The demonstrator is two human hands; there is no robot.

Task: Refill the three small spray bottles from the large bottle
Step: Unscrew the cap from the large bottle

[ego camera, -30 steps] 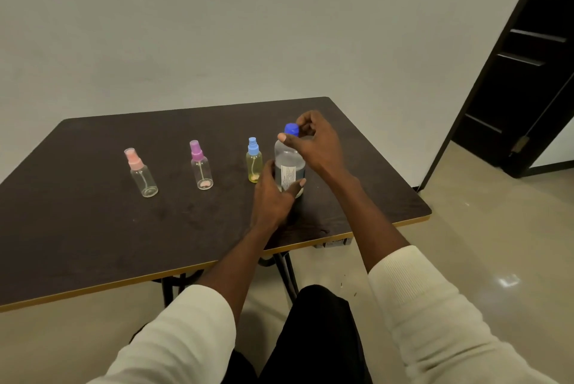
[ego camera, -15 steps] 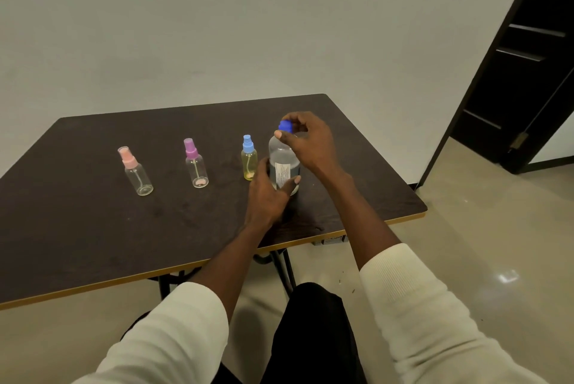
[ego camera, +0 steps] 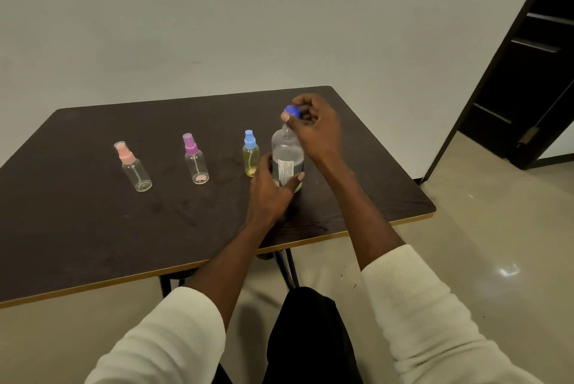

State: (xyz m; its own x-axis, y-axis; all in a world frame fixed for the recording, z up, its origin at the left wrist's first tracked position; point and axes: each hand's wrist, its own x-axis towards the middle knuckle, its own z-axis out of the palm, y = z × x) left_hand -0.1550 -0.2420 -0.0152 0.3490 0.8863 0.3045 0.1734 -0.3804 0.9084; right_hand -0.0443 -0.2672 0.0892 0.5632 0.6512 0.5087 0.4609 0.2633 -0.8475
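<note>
A large clear bottle with a white label stands on the dark table. My left hand grips its lower body. Just above the bottle's neck, my right hand pinches the blue cap, which looks lifted off. Three small spray bottles stand in a row to the left: one with a blue top and yellowish liquid right beside the large bottle, one with a purple top, and one with a pink top; the last two look almost empty.
The table's front edge runs close to my knees, with its right corner near the large bottle. A dark doorway opens at the right, over a light tiled floor. A plain wall stands behind the table.
My right hand has raised the blue cap slightly above the bottle's neck. The left hand keeps holding the bottle in place.
</note>
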